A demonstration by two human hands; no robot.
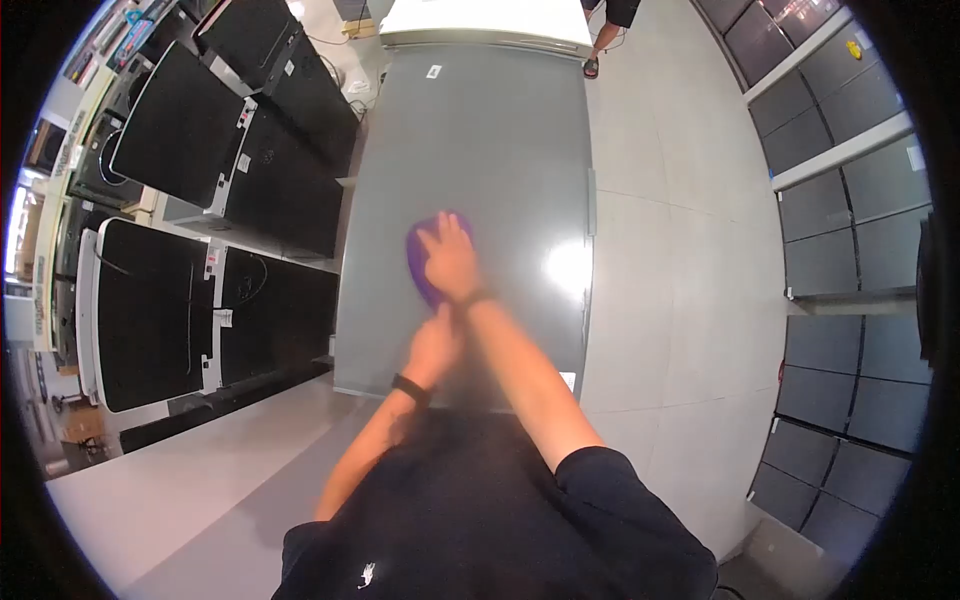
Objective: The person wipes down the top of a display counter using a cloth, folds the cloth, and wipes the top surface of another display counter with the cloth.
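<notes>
My right hand (453, 262) lies on a purple cloth (418, 262), its fingers stretched out and spread over it. The cloth rests on a large, smooth grey panel (480, 130), which looks like the surface of a big appliance. My left hand (436, 348) is just below, close to my right wrist, and blurred. Its fingers are partly hidden, and I cannot tell whether it touches the cloth's lower end. Each wrist has a dark band on it.
Black panelled appliances (270, 180) stand close along the left. A white appliance (485, 20) adjoins the far end. Dark-fronted cabinets (820, 380) line the right, across a tiled floor (650, 260). Another person's leg (606, 38) shows at the top.
</notes>
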